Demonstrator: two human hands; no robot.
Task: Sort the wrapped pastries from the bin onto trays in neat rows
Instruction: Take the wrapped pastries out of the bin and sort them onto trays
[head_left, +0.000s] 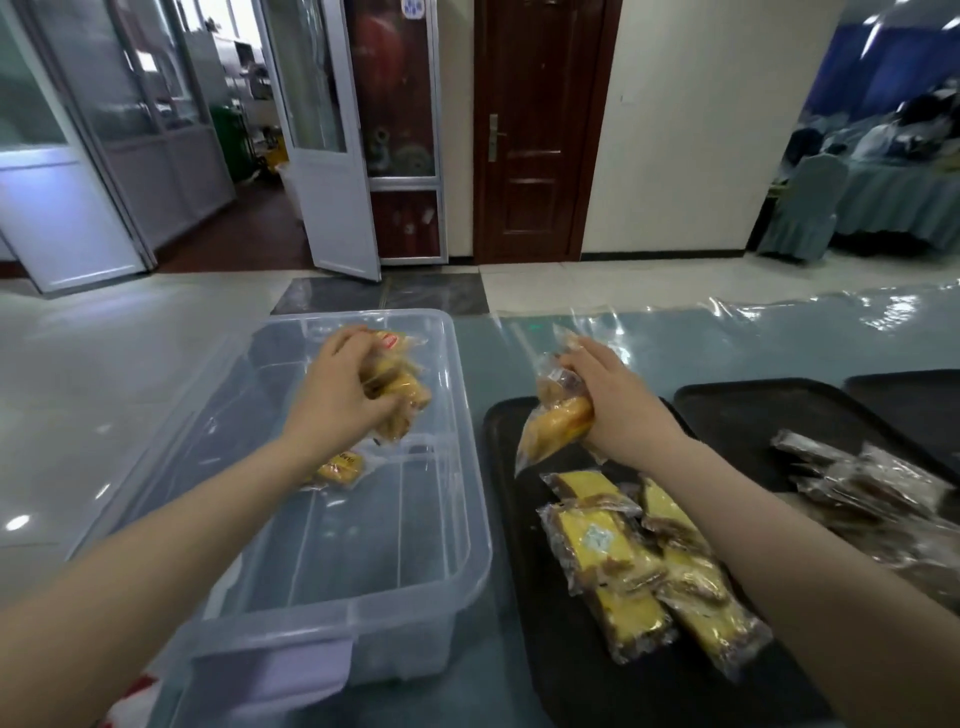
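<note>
Your left hand is curled round a bunch of wrapped pastries above the clear bin, and your right hand grips another pastry pack over the near black tray, where yellow slices already lie. These look light and soft in slippery film, so hold each across its middle, gently, not by the loose crimped ends.

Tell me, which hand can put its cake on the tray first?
Probably the right hand. It holds a wrapped cake right above the black tray. The left hand grips cakes over the plastic bin.
</note>
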